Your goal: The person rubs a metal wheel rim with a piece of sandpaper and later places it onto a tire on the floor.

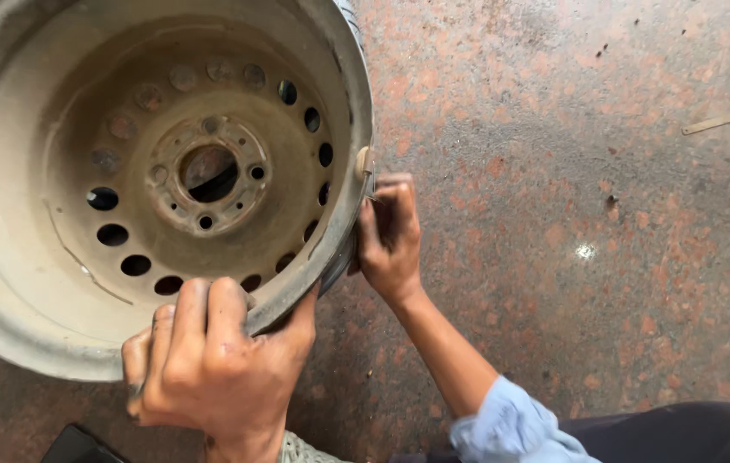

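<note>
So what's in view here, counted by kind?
Dusty round steel wheel rim: 1
Bare hands: 2, left gripping the rim's edge, right at its side
Thin pale stick on the floor: 1
Dark flat object at the bottom edge: 1
Total: 5

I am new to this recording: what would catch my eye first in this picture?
The large, dusty steel wheel rim fills the upper left, with its ring of round holes and its hub at the centre. The left hand grips its lower edge, and the right hand presses at its right edge, over a speckled reddish stone floor.
</note>
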